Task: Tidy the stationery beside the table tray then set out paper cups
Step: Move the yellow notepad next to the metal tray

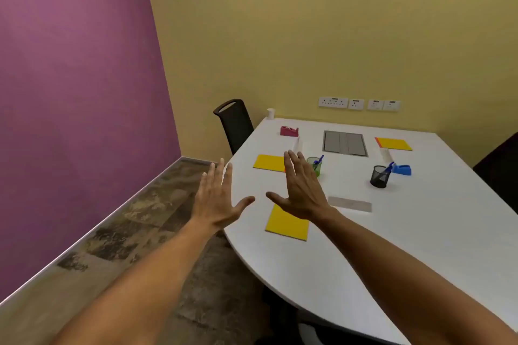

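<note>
Both hands are reaching forward with fingers spread and straight, holding nothing: the left hand [215, 199] is hovering past the table's near-left edge, the right hand [301, 190] above the white table [420, 232]. Just under the right wrist is lying 1 yellow pad [286, 223]; a 2nd yellow pad [269, 163] is sitting beyond, near a green pen cup [314, 165]. A black mesh cup [379, 176] is standing beside a blue tape dispenser [402, 169]. The grey tray [344, 143] is sitting further back, and 1 paper cup [270, 113] is waiting at the far corner. Starting with the nearest pad, squaring it up flat, seems wise.
</note>
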A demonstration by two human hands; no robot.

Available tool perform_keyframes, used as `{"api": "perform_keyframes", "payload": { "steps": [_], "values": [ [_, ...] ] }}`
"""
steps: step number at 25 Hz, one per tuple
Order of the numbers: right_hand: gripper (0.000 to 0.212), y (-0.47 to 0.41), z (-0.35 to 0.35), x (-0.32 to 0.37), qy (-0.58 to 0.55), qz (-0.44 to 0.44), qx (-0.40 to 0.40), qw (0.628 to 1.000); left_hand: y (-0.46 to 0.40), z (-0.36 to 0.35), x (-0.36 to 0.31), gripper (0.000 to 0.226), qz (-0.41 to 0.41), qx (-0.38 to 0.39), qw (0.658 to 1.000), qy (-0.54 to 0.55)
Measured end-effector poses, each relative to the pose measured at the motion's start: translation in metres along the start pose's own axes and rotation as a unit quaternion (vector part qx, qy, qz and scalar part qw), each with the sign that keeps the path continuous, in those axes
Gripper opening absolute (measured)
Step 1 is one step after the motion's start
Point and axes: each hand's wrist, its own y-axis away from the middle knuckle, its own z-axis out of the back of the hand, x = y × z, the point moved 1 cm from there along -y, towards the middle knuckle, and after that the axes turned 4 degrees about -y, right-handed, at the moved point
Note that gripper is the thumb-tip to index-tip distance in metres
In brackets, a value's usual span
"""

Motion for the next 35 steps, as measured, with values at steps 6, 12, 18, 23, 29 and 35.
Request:
{"api": "perform_keyframes", "payload": {
  "steps": [6,12,18,23,29,35],
  "values": [
    [0.109,0.008,-0.070,0.042,-0.035,-0.063,0.073,0.995,0.037,-0.039,0.068,0.109,0.020,0.040,0.999,0.015],
    [0.109,-0.006,-0.142,0.070,-0.072,-0.068,0.112,0.989,0.049,-0.077,0.127,0.105,0.044,0.105,0.993,0.019],
    [0.108,-0.052,-0.228,0.080,-0.121,-0.092,0.150,0.977,0.006,-0.121,0.181,0.102,0.053,0.124,0.991,0.015],
    [0.108,-0.118,-0.291,0.068,-0.174,-0.119,0.157,0.965,-0.055,-0.163,0.206,0.101,0.071,0.140,0.987,0.022],
    [0.108,-0.188,-0.339,0.054,-0.207,-0.147,0.171,0.952,-0.120,-0.206,0.230,0.102,0.103,0.168,0.979,0.056],
    [0.102,-0.259,-0.389,0.058,-0.249,-0.205,0.170,0.931,-0.189,-0.250,0.289,0.100,0.111,0.173,0.975,0.086]
  ]
}}
